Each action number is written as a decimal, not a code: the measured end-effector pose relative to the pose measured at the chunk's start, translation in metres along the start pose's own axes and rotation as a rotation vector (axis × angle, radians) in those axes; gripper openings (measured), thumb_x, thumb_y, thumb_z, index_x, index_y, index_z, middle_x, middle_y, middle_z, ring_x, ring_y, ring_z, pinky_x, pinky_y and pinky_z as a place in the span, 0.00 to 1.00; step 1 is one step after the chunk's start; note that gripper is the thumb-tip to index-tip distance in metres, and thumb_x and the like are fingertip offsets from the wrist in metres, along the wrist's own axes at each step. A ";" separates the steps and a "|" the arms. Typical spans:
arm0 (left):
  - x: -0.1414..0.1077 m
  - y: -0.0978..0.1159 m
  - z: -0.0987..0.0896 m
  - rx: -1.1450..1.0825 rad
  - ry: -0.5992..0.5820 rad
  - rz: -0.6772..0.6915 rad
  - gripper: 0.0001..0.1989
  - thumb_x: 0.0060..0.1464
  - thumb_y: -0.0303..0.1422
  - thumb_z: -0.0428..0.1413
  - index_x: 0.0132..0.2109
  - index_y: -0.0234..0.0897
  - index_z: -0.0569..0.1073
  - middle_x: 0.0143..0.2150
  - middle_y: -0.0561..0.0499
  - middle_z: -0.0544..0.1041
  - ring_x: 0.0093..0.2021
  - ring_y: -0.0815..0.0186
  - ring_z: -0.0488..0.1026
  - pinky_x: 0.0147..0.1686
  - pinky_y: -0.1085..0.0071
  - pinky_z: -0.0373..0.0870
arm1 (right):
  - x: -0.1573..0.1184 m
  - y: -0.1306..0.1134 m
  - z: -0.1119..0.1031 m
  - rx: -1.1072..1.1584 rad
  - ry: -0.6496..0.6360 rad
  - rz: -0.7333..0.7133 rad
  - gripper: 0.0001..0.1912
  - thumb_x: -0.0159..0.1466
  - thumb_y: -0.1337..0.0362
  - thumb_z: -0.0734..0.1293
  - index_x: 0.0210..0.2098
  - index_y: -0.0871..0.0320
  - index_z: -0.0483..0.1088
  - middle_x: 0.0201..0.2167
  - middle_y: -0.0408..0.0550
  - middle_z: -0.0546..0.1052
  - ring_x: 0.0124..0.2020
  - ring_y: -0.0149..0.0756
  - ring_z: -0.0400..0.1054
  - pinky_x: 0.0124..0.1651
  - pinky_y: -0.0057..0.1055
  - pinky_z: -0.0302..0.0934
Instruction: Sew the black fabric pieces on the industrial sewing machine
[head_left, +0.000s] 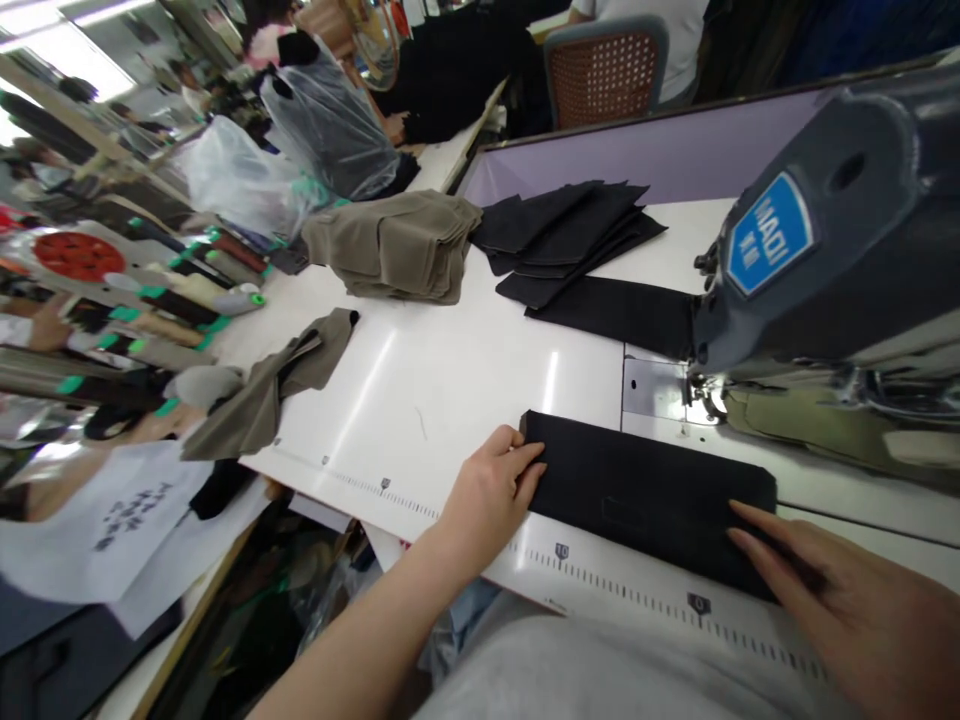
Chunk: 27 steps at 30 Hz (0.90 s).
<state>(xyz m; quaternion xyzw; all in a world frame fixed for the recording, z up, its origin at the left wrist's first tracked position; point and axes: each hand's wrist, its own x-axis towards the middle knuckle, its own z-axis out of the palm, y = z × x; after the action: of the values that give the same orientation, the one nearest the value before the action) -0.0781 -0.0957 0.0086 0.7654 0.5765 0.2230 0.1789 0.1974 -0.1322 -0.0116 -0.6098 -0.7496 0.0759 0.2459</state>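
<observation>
Though parted, right fingertips (739,510) on cloth (649,493)

Perforated chair (606,78) behind lilac partition (645,155)

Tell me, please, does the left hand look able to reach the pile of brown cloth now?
Probably yes. Open white table lies between the left hand and the brown cloth, but its fingers touch the black cloth and should leave it first.
</observation>
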 end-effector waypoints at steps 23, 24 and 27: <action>0.019 0.013 0.012 0.354 -0.168 0.220 0.29 0.56 0.47 0.46 0.55 0.24 0.60 0.57 0.35 0.61 0.57 0.54 0.58 0.55 0.58 0.59 | 0.036 -0.001 0.004 -0.189 -0.194 -0.693 0.19 0.60 0.72 0.54 0.47 0.59 0.68 0.48 0.57 0.68 0.49 0.44 0.62 0.50 0.48 0.57; 0.018 0.014 0.016 0.384 -0.175 0.220 0.34 0.54 0.50 0.46 0.57 0.24 0.58 0.59 0.34 0.57 0.60 0.52 0.53 0.56 0.56 0.56 | 0.038 -0.001 0.003 -0.174 -0.205 -0.697 0.17 0.61 0.70 0.56 0.48 0.58 0.68 0.48 0.57 0.68 0.49 0.45 0.62 0.50 0.48 0.57; 0.017 0.010 0.023 0.448 -0.207 0.250 0.37 0.54 0.52 0.45 0.60 0.26 0.52 0.63 0.35 0.48 0.63 0.52 0.45 0.57 0.54 0.51 | 0.043 0.002 0.001 -0.145 -0.225 -0.715 0.17 0.61 0.65 0.58 0.50 0.57 0.67 0.49 0.58 0.67 0.49 0.46 0.61 0.49 0.49 0.58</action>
<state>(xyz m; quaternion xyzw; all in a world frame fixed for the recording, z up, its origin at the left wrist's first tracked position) -0.0530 -0.0825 -0.0032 0.8697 0.4914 0.0307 0.0342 0.1933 -0.0911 -0.0013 -0.3137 -0.9407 -0.0015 0.1293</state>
